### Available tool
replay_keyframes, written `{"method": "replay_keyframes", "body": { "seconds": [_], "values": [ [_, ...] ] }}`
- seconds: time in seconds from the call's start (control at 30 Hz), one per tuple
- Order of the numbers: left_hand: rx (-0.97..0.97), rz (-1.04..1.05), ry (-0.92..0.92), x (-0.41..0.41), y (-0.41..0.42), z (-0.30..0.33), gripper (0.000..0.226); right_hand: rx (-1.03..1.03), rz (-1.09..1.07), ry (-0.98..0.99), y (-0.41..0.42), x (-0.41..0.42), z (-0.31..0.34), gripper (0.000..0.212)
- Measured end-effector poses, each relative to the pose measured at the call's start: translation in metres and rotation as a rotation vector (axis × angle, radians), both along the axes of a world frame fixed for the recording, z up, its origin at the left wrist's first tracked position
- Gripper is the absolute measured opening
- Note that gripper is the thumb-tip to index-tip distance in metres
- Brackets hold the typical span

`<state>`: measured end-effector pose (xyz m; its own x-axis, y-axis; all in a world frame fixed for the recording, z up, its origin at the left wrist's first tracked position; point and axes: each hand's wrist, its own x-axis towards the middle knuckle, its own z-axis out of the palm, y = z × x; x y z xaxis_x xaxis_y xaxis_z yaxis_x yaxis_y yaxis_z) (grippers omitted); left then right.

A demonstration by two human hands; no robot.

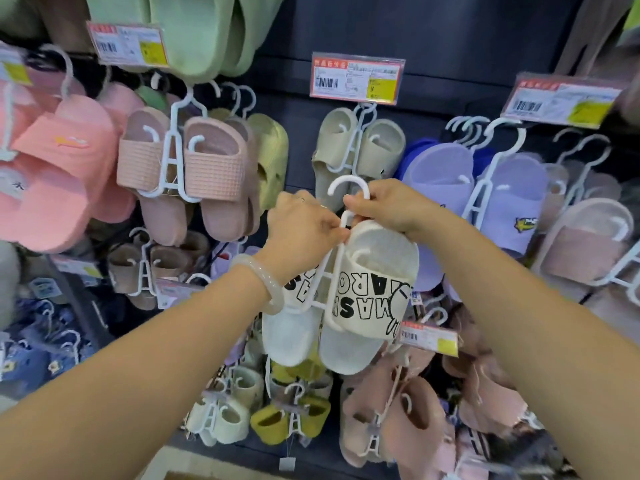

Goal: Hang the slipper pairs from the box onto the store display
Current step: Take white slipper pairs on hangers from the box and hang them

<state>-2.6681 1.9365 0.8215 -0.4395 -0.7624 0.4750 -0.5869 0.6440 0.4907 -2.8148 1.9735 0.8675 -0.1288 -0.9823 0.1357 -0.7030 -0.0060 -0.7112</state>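
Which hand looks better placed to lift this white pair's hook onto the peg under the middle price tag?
Right, probably. The right hand pinches the hanger just below its hook, directly under the beige pair. The left hand grips lower on the stem, steadying the white slippers.

price tags (356, 79), pale bangle (258, 284), dark wall panel (450, 46)

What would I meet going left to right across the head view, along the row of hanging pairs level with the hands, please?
Coral pink slippers → dusty pink waffle slippers → beige slippers → lilac slippers; the cream lettered pair hangs in both hands below the beige.
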Motion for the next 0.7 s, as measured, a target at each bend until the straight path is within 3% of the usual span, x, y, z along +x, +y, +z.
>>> {"method": "replay_keyframes", "body": {
  "seconds": [0.07,0.13,0.2,0.43,0.6,0.7],
  "values": [
    [-0.104,0.052,-0.077,0.002,0.0,0.005,0.024,-0.006,0.022,0.033,0.0,-0.003,0.002,0.025],
    [-0.129,-0.038,-0.062,0.007,-0.003,0.011,0.027,-0.011,0.053,0.032,0.0,-0.005,0.005,0.024],
    [-0.026,-0.17,-0.027,0.011,-0.007,0.017,0.04,-0.011,0.113,-0.014,0.002,-0.003,0.008,0.021],
    [0.323,-0.405,-0.07,0.023,-0.005,0.045,0.028,0.014,0.201,-0.055,0.009,0.004,0.014,0.022],
    [0.372,-0.429,-0.074,0.032,0.0,0.06,0.035,-0.053,0.174,-0.117,0.026,0.011,0.03,0.021],
    [0.361,-0.447,-0.031,0.041,0.007,0.069,0.02,0.024,0.243,-0.173,0.044,0.008,0.044,0.029]
  ]
}}
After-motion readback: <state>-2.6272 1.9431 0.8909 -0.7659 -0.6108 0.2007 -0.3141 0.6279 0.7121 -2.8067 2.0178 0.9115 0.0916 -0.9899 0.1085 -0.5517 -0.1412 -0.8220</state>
